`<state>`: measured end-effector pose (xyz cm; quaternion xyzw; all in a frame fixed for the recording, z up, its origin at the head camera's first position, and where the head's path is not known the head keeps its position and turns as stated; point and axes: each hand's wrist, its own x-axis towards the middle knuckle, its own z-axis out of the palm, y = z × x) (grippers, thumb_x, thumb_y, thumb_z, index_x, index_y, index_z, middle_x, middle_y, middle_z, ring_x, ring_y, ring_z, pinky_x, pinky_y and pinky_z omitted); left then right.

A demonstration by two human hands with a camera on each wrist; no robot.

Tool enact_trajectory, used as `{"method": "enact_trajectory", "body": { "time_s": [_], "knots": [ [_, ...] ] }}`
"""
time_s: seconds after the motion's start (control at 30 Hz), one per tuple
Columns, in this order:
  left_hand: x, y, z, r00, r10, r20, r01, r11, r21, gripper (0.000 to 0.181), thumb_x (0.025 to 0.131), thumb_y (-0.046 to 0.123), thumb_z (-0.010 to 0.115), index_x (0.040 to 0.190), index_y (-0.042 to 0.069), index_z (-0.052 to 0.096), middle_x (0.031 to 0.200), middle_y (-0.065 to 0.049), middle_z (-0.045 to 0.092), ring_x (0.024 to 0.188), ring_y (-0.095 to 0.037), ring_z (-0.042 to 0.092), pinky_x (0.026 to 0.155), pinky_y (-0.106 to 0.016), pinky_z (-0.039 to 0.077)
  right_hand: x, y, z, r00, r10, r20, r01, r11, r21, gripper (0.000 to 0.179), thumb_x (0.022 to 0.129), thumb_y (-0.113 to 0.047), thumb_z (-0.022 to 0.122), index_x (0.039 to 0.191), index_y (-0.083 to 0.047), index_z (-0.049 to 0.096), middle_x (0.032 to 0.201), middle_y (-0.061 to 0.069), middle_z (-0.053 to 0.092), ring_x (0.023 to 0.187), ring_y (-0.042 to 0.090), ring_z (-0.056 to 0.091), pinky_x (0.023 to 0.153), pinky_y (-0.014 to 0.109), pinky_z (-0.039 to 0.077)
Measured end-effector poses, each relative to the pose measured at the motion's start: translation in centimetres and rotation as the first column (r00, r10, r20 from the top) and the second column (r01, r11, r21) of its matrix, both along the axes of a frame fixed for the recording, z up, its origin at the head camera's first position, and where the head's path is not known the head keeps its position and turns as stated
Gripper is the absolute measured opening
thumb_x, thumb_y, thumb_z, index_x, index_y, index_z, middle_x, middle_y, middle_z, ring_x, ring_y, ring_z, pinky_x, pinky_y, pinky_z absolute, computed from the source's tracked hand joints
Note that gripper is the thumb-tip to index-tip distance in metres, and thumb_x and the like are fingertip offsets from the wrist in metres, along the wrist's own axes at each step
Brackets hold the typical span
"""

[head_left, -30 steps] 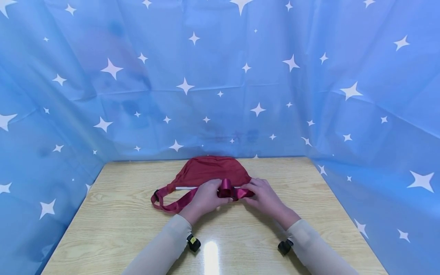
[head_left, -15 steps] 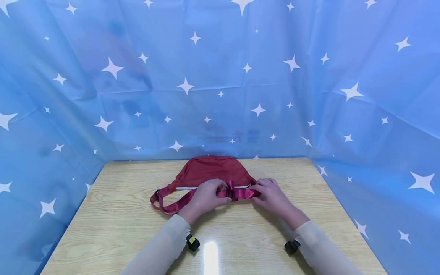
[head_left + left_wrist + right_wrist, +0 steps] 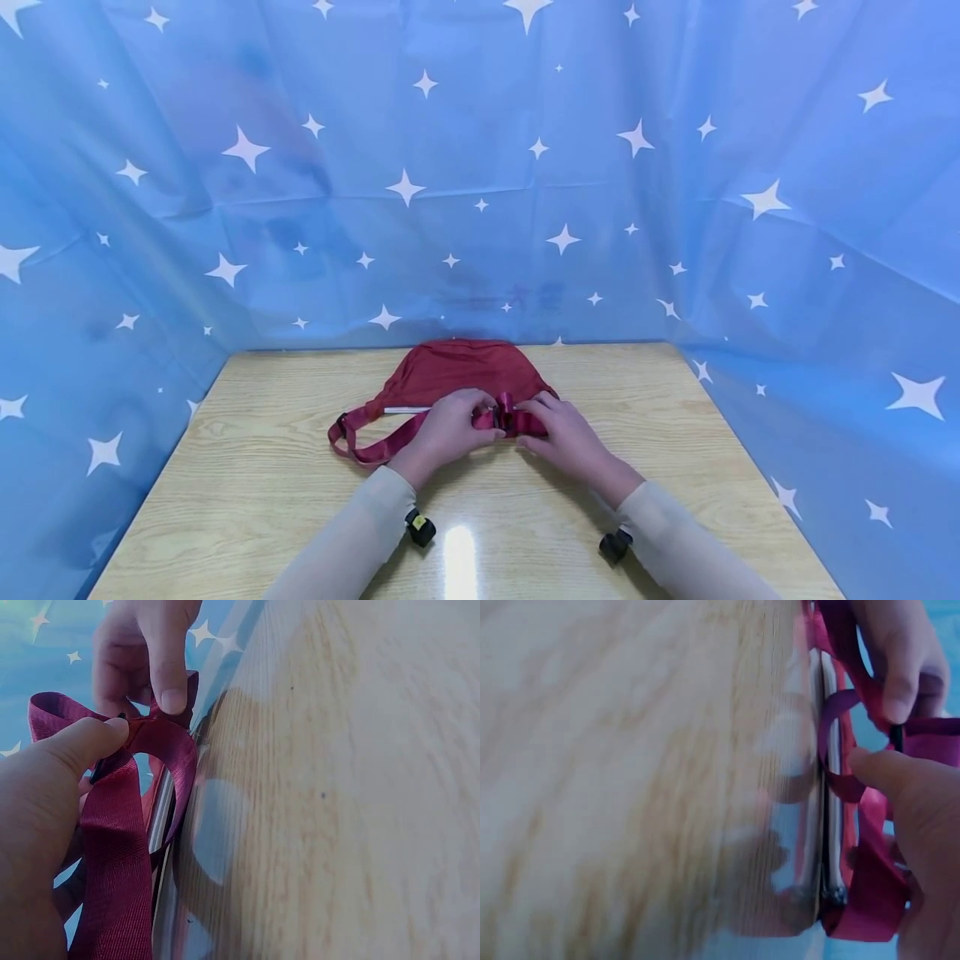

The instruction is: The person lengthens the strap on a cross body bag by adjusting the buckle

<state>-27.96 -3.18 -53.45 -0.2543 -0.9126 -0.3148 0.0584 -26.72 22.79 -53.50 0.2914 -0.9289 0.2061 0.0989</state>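
Observation:
A dark red waist bag (image 3: 465, 371) lies at the back of the table, its silvery zipper (image 3: 405, 410) facing me. My left hand (image 3: 448, 425) pinches the bag's strap at a black slider buckle (image 3: 897, 737), thumb on top. Just to the right, my right hand (image 3: 566, 435) pinches the same strap between thumb and fingers. A loop of strap (image 3: 506, 403) stands up between the hands, and in the left wrist view the webbing (image 3: 116, 855) curls around the buckle. Part of the buckle is hidden by fingers.
Another black slider (image 3: 342, 427) sits on the strap's left bend, which lies on the wooden table (image 3: 247, 492). A blue curtain with white stars (image 3: 480, 167) hangs behind and along both sides. Each wrist wears a small black camera.
My right hand slid right along the strap, then came back left close to the buckle. The upright strap loop is smaller than one second ago. My left hand has hardly moved.

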Motion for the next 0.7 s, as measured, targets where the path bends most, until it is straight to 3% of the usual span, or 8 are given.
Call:
{"method": "enact_trajectory", "body": {
  "time_s": [0.37, 0.7],
  "knots": [
    [0.0, -0.3, 0.1, 1.0, 0.012, 0.02, -0.012, 1.0, -0.002, 0.044, 0.09, 0.045, 0.094, 0.123, 0.022, 0.077, 0.109, 0.008, 0.071, 0.1, -0.01, 0.063, 0.094, -0.035, 0.058, -0.2, 1.5, 0.2, 1.0, -0.004, 0.008, 0.005, 0.999, -0.034, 0.046, 0.093, -0.026, 0.093, 0.136, -0.017, 0.078, 0.119, -0.002, 0.067, 0.099, 0.018, 0.061, 0.09, 0.043, 0.05],
    [0.1, -0.5, 0.3, 1.0, 0.015, 0.0, -0.015, 1.0, 0.001, 0.045, 0.09, 0.043, 0.095, 0.124, 0.019, 0.077, 0.108, 0.008, 0.071, 0.099, -0.01, 0.065, 0.092, -0.035, 0.058, -0.6, 4.5, 0.5, 0.994, 0.023, -0.103, -0.018, 0.999, 0.049, 0.045, 0.088, -0.023, 0.096, 0.129, -0.013, 0.08, 0.1, -0.004, 0.059, 0.088, 0.014, 0.052, 0.083, 0.041, 0.042]
  ]
}}
